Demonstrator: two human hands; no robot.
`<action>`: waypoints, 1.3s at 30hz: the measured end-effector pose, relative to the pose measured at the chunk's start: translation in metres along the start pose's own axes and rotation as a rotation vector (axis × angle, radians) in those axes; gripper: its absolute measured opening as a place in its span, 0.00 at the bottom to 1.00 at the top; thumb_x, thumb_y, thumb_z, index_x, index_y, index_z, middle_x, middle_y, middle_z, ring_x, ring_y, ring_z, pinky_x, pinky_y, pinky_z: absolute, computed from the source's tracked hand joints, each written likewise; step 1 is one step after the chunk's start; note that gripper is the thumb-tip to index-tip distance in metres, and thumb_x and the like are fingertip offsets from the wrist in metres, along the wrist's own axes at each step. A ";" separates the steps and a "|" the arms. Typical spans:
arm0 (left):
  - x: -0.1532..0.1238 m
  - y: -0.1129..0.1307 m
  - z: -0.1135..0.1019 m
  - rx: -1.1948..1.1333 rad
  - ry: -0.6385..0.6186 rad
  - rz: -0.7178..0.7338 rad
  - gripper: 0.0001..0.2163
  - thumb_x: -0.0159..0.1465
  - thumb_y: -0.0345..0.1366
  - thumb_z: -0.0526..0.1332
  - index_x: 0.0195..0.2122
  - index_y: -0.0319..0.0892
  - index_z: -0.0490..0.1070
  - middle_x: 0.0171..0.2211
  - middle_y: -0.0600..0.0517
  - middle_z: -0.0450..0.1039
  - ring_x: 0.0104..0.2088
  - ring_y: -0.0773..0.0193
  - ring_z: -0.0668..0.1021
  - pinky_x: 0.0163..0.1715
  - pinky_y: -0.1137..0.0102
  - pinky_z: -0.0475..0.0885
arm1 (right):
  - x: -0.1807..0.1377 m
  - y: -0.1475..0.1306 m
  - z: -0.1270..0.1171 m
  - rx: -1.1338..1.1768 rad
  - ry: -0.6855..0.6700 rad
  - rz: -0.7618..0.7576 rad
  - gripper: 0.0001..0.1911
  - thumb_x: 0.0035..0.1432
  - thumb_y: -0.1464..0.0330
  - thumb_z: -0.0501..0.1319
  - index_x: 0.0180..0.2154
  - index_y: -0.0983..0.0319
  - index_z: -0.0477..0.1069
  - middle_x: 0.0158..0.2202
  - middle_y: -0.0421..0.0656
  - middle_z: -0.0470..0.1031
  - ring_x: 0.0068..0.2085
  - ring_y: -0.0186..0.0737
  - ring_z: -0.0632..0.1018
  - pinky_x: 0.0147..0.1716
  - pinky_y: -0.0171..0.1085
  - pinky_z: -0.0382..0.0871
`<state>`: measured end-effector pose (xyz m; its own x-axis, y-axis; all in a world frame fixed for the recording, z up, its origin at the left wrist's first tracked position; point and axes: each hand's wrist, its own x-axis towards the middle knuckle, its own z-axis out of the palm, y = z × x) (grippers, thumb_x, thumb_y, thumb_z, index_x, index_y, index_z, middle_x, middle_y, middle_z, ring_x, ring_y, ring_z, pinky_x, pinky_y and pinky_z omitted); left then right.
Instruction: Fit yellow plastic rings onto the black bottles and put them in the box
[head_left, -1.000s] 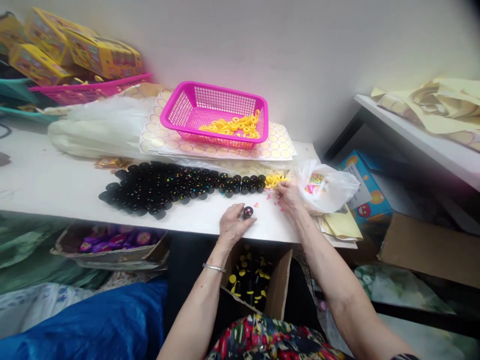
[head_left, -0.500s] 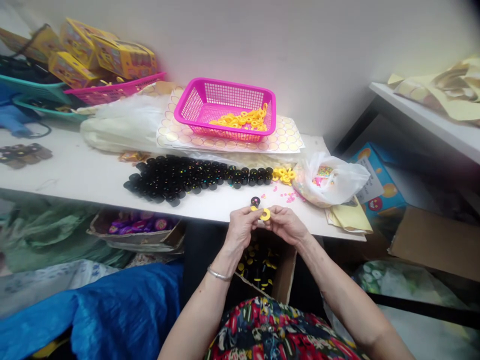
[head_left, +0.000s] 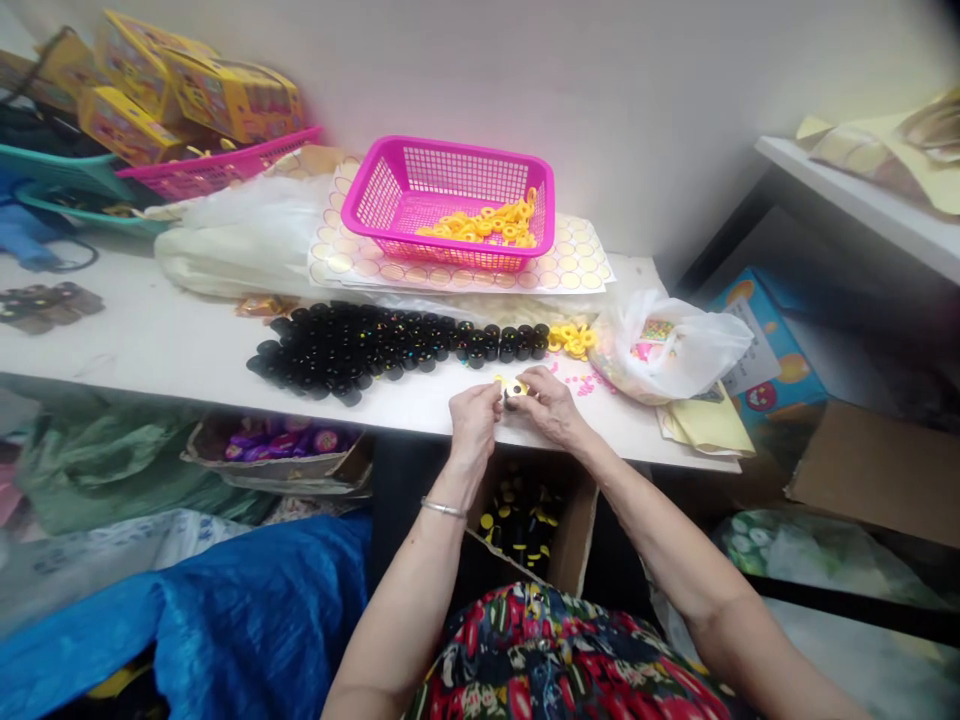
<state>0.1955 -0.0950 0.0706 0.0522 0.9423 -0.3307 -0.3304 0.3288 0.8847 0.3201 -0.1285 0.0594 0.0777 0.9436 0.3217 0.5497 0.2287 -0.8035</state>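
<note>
My left hand (head_left: 474, 412) and my right hand (head_left: 550, 407) meet over the white table's (head_left: 165, 345) front edge, both pinching a small black cap with a yellow ring (head_left: 514, 388) on it. Just behind lies a crowd of several black caps (head_left: 375, 345) with coloured specks inside. A small heap of yellow rings (head_left: 570, 339) sits at its right end, with pink beads (head_left: 583, 384) scattered nearby.
A pink basket (head_left: 390, 190) holding yellow rings rests on sticker sheets at the back. A white plastic bag (head_left: 679, 350) lies to the right. Below the table stands a cardboard box (head_left: 559, 545) of finished black-and-yellow pieces. Yellow boxes (head_left: 202, 95) pile up at the back left.
My right hand picked a yellow ring from the heap and came to the left hand. Both hands then moved forward onto the black cap, with the ring now on it.
</note>
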 end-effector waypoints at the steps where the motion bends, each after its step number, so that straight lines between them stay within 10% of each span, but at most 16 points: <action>1: 0.003 -0.002 0.000 -0.006 0.021 -0.007 0.08 0.44 0.35 0.65 0.20 0.33 0.71 0.12 0.57 0.62 0.14 0.76 0.62 0.15 0.77 0.53 | 0.001 0.005 0.002 -0.018 -0.009 0.001 0.12 0.52 0.64 0.60 0.39 0.62 0.71 0.39 0.44 0.66 0.37 0.35 0.70 0.36 0.34 0.65; 13: 0.010 -0.020 0.011 0.054 -0.016 0.102 0.14 0.41 0.40 0.69 0.16 0.35 0.68 0.13 0.58 0.61 0.17 0.75 0.63 0.18 0.77 0.56 | 0.000 0.005 0.012 0.086 0.008 0.135 0.13 0.52 0.68 0.58 0.39 0.63 0.73 0.34 0.42 0.67 0.37 0.36 0.71 0.39 0.35 0.65; 24: 0.019 -0.032 0.011 0.154 0.051 0.151 0.13 0.43 0.41 0.67 0.15 0.36 0.67 0.12 0.58 0.61 0.15 0.75 0.63 0.15 0.77 0.55 | 0.010 0.002 0.030 0.650 0.190 0.704 0.16 0.49 0.56 0.59 0.25 0.64 0.67 0.12 0.36 0.64 0.11 0.26 0.62 0.09 0.26 0.51; 39: 0.029 -0.024 0.014 0.090 0.011 -0.003 0.13 0.41 0.34 0.66 0.15 0.39 0.59 0.09 0.61 0.56 0.11 0.76 0.60 0.12 0.79 0.51 | 0.018 -0.002 0.032 0.668 0.238 0.785 0.10 0.48 0.66 0.59 0.21 0.63 0.62 0.11 0.36 0.64 0.10 0.28 0.63 0.06 0.26 0.52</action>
<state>0.2188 -0.0745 0.0440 0.0423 0.9408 -0.3363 -0.2440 0.3361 0.9097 0.2935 -0.1043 0.0505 0.4139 0.8291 -0.3759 -0.2894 -0.2716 -0.9179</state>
